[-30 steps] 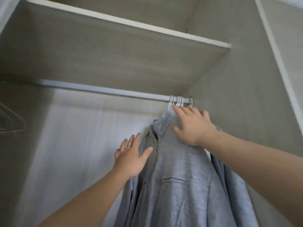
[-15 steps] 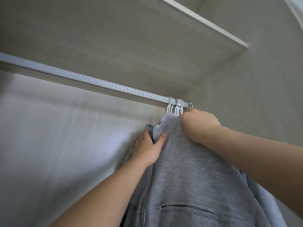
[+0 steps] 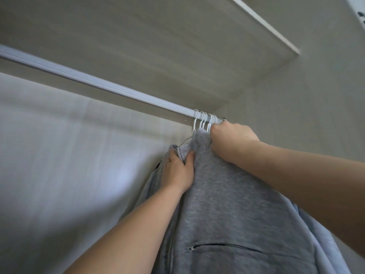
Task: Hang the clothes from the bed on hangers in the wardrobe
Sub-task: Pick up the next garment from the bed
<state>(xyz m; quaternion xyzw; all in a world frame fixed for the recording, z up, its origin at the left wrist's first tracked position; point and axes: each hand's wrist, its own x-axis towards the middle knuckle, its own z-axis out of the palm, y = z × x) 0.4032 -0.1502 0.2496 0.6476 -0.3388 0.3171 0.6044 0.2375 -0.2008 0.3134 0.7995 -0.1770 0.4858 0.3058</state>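
Note:
A grey zip jacket (image 3: 227, 204) hangs at the right end of the wardrobe rail (image 3: 110, 89). Several white hanger hooks (image 3: 205, 120) are bunched on the rail just above its collar. My left hand (image 3: 178, 171) pinches the jacket's collar, thumb on the front and fingers behind the fabric. My right hand (image 3: 230, 138) is curled into a fist at the top of the collar, right under the hooks; what its fingers hold is hidden. A lighter blue-grey garment (image 3: 324, 234) hangs behind the jacket, under my right forearm.
A wooden shelf (image 3: 177, 46) runs close above the rail. The wardrobe's right side wall (image 3: 306, 115) stands right beside the hooks. The pale back panel (image 3: 69, 165) fills the left, and the rail is bare along that stretch.
Both hands went from lying flat near the jacket to closing on its collar area. The view has tilted up and moved closer to the rail.

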